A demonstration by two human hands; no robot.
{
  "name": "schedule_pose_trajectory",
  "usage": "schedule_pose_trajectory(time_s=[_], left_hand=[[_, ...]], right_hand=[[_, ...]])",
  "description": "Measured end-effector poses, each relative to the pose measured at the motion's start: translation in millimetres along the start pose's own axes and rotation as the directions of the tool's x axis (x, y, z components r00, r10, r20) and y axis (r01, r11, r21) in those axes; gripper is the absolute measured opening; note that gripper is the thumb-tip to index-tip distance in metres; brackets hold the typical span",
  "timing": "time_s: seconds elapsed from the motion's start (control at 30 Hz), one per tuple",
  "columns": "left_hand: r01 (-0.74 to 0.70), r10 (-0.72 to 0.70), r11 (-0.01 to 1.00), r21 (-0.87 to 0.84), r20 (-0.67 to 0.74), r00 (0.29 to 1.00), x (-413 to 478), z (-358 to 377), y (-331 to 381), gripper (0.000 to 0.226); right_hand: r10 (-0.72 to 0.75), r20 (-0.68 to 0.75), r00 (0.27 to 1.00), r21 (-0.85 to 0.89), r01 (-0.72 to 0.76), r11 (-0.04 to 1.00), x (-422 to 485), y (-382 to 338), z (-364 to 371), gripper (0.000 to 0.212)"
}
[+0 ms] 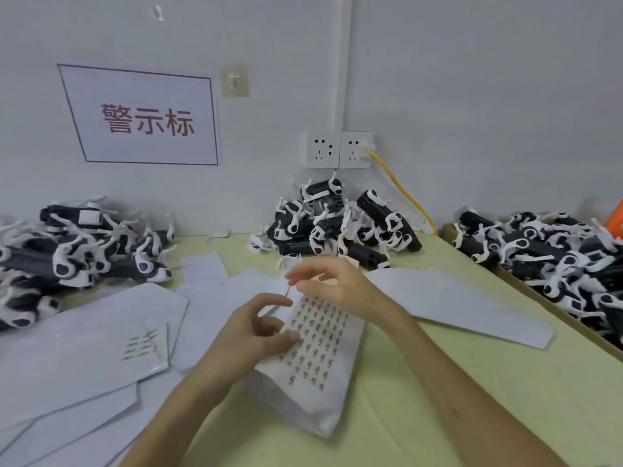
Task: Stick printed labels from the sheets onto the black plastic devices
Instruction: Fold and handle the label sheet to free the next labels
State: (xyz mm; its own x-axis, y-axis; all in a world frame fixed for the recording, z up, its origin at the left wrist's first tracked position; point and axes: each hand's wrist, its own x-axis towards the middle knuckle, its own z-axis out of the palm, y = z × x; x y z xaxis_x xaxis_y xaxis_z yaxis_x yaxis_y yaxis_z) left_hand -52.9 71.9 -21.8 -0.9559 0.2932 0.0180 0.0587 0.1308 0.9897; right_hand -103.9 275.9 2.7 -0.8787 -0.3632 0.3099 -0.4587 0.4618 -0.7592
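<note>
A label sheet [317, 352] with several rows of small printed labels lies on the green table, lifted at its near-left edge. My left hand [256, 332] holds the sheet's left edge between thumb and fingers. My right hand [333, 284] is over the sheet's top end, fingertips curled and pinching at its upper corner; whether a label is between them I cannot tell. Black plastic devices with white parts lie in piles: one at the back centre [333, 220], one at the left [70, 251], one at the right [553, 254].
Used white backing sheets [84, 348] cover the table's left side, and another sheet [465, 305] lies to the right. The right pile sits in a cardboard box [526, 284]. Wall sockets [337, 150] with a yellow cable [404, 193] are behind the centre pile.
</note>
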Motion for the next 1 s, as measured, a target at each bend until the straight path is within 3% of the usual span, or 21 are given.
schedule_pose_trajectory(time_s=[0.1,0.17,0.3,0.43,0.53,0.63,0.83,1.0], left_hand=[[0.025,-0.035,0.99,-0.14,-0.07,0.997,1,-6,0,0.06],[0.045,-0.059,0.98,-0.193,-0.067,0.996,1,-9,1,0.061],[0.08,-0.09,0.946,-0.313,-0.019,0.996,0,-8,3,0.037],[0.102,-0.125,0.893,-0.438,-0.025,0.992,4,-8,6,0.053],[0.023,-0.049,0.927,-0.375,-0.06,0.997,6,-11,4,0.049],[-0.062,0.055,0.966,-0.252,-0.037,0.998,4,-9,1,0.048],[-0.14,0.14,0.963,-0.232,-0.02,0.99,3,-9,0,0.048],[-0.194,0.186,0.955,-0.225,-0.055,0.981,4,-12,-1,0.027]], right_hand=[[0.023,0.22,0.975,-0.022,-0.019,1.0,-9,-9,1,0.039],[0.048,0.223,0.974,-0.078,-0.031,0.996,-11,-10,1,0.042],[0.015,0.091,0.996,-0.075,-0.008,0.997,-7,-7,-1,0.019],[-0.008,-0.197,0.98,-0.076,-0.007,0.997,-4,-4,-11,0.023],[-0.096,-0.359,0.928,-0.161,0.04,0.986,-6,-4,-17,0.025],[-0.177,-0.388,0.905,-0.265,0.075,0.961,-7,-5,-14,0.016],[-0.263,-0.394,0.881,-0.43,0.077,0.9,-7,-9,1,0.013],[-0.275,-0.447,0.851,-0.47,0.038,0.882,-8,-9,2,0.01]])
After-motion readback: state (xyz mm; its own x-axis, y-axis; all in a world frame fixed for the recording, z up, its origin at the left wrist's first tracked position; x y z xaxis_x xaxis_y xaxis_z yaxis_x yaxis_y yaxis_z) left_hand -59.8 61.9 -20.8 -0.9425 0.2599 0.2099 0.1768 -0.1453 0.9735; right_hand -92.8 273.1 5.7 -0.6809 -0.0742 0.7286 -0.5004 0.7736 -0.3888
